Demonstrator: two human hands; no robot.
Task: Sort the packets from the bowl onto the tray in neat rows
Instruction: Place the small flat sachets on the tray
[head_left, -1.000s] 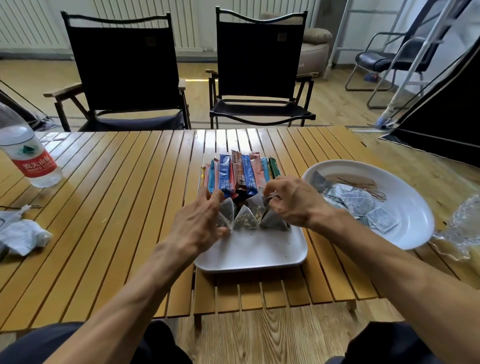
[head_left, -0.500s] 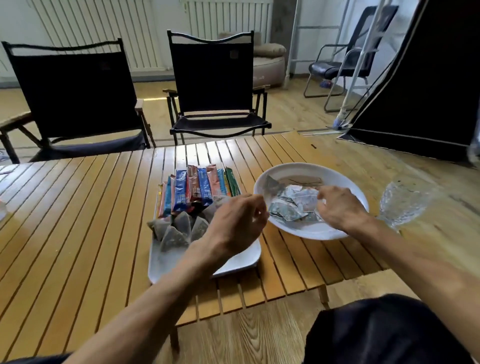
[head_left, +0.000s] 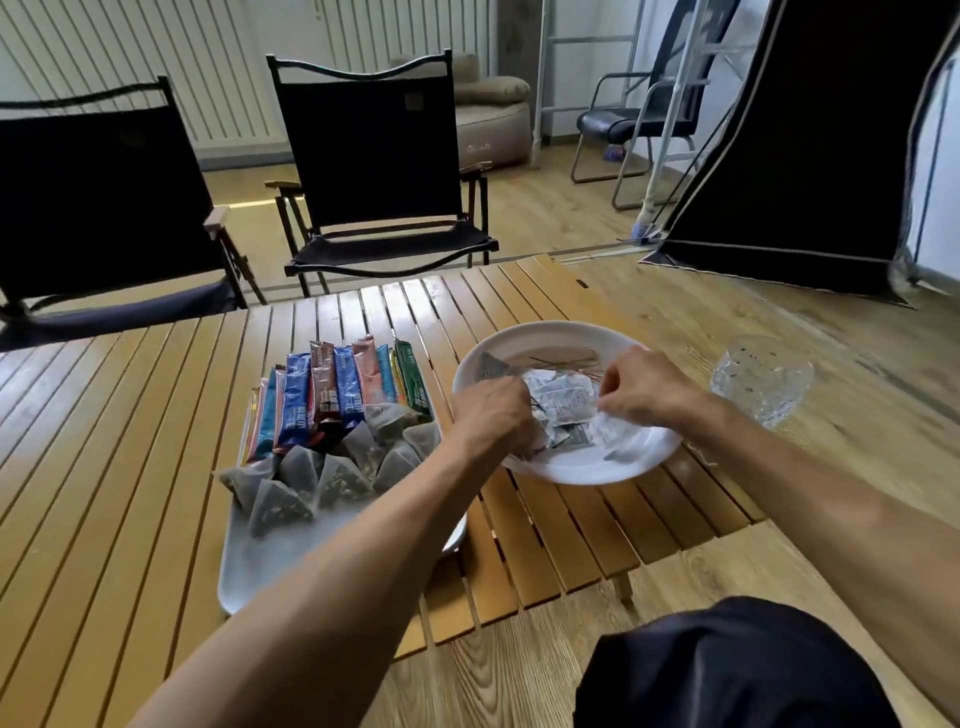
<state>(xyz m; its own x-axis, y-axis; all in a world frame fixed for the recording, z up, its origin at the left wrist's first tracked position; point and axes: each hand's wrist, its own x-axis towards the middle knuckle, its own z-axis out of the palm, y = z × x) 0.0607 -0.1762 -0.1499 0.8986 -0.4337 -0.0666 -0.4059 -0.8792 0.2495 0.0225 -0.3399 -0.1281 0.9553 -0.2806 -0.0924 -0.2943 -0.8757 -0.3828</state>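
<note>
A dark-clad knee (head_left: 727, 665) sits below the near edge of the slatted bench (head_left: 104, 441). A white tray (head_left: 270, 566) lies just inside that edge, with bare slats open to its left. Both forearms reach over the near edge toward the right-hand edge, where a white bowl (head_left: 597, 470) rests close to the rim. On the tray, grey pyramid bags (head_left: 332, 467) crowd the middle. Behind them, coloured stick sachets (head_left: 332, 395) in blue, red, pink and green stand in a row along its far side.

The left hand (head_left: 493, 410) digs into the bowl's pale, crinkled packets (head_left: 563, 397); its fingertips are hidden, so its grip cannot be told. The right hand (head_left: 644, 387) has its grip pinched on a packet's edge. A clear glass (head_left: 761, 379) stands beyond the right edge, and two black chairs (head_left: 374, 156) face the far edge.
</note>
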